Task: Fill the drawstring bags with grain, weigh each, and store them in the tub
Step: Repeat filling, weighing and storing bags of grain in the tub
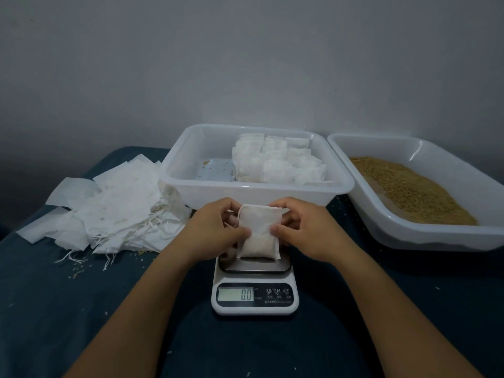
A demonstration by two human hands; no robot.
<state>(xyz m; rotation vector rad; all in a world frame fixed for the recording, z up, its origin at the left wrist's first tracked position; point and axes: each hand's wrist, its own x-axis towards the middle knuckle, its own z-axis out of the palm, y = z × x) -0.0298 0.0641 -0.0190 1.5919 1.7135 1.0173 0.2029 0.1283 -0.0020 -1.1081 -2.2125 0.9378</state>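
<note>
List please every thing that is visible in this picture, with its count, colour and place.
filled bag: one, white, held over the scale's platform
scale: one, white and black, front centre, display reads 0.0
storage tub: one, translucent white, behind the scale
stored bags: many, white, right part of the storage tub
empty bags: a pile, white, left of the tub
grain tub: one, translucent white, at right
grain: brown, in the grain tub
cloth: dark blue, under everything
left hand: holds the filled bag's left edge
right hand: holds its right edge
</note>
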